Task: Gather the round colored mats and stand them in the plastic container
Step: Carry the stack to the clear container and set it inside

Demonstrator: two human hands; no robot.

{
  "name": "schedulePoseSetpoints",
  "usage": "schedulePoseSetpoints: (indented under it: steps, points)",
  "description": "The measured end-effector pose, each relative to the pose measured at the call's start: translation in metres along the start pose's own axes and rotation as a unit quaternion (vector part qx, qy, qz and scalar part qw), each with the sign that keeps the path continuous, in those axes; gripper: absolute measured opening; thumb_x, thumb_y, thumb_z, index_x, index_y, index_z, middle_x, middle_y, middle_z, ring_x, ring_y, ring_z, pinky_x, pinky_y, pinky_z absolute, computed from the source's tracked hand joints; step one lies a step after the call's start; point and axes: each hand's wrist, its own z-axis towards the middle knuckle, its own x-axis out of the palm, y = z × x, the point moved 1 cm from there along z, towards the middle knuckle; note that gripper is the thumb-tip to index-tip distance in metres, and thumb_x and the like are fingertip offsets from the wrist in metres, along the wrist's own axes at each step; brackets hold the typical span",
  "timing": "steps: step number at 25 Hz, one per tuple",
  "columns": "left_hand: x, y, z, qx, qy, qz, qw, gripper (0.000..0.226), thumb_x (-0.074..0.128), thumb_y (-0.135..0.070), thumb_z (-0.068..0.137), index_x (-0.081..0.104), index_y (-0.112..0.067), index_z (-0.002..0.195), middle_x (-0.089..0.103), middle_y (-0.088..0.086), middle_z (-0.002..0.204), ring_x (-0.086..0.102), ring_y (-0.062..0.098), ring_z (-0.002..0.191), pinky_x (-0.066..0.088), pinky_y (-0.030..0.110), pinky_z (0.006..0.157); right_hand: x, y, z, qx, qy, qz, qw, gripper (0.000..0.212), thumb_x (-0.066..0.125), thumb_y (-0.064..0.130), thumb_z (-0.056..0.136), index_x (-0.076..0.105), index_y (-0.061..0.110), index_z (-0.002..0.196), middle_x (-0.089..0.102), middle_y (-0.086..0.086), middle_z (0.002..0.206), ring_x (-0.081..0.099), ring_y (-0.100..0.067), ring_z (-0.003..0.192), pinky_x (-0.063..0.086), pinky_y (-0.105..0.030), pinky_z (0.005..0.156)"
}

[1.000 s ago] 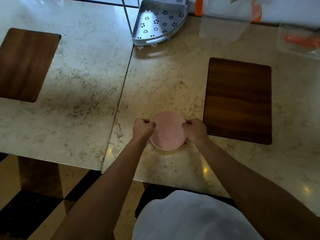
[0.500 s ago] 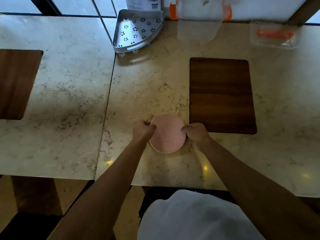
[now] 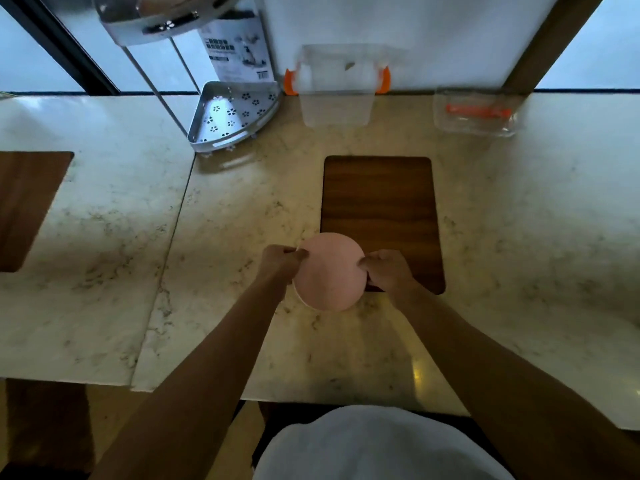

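A stack of round mats, pink on top with a pale edge showing beneath it, is held between both hands just above the marble table, tilted toward me. My left hand pinches its left rim and my right hand grips its right rim. The clear plastic container with orange side clips stands upright and open at the back of the table, well beyond the mats.
A dark wooden board is set in the marble table right behind the mats. A metal corner rack stands at the back left. The container's clear lid lies at the back right. Another wooden board sits far left.
The mats have lifted off the table and tipped toward me while moving slightly toward the wooden board. Both hands kept their grip. The view has tilted up, showing the back wall.
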Motion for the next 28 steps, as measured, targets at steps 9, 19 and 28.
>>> schedulePoseSetpoints:
  steps: [9, 19, 28]
  points:
    - [0.026, -0.103, 0.008, 0.054, 0.013, -0.03, 0.998, 0.017, 0.07, -0.015, 0.083, 0.059, -0.011, 0.069, 0.064, 0.014, 0.088, 0.059, 0.025, 0.069, 0.055, 0.051, 0.075, -0.069, 0.085, 0.036, -0.081, -0.02, 0.003, 0.997, 0.021, 0.067, 0.019, 0.084, 0.07, -0.001, 0.091, 0.07, -0.019, 0.096, 0.067, -0.029, 0.092, 0.057, -0.048, 0.085]
    - [-0.005, -0.288, 0.095, 0.172, 0.038, -0.033, 0.984, 0.016, 0.07, -0.012, 0.082, 0.067, -0.002, 0.094, 0.069, 0.022, 0.105, 0.065, 0.039, 0.098, 0.054, 0.057, 0.088, -0.099, 0.254, 0.11, -0.175, -0.069, 0.007, 0.982, 0.011, 0.063, 0.011, 0.078, 0.066, 0.002, 0.074, 0.062, -0.016, 0.078, 0.064, -0.031, 0.08, 0.055, -0.045, 0.076]
    - [0.005, -0.378, 0.203, 0.27, -0.012, -0.006, 0.963, 0.01, 0.07, -0.01, 0.083, 0.07, -0.007, 0.092, 0.071, 0.015, 0.092, 0.069, 0.03, 0.081, 0.062, 0.045, 0.066, -0.117, 0.358, 0.204, -0.266, -0.116, -0.016, 0.957, 0.009, 0.065, 0.018, 0.079, 0.069, 0.02, 0.086, 0.07, -0.002, 0.086, 0.067, -0.028, 0.088, 0.055, -0.041, 0.082]
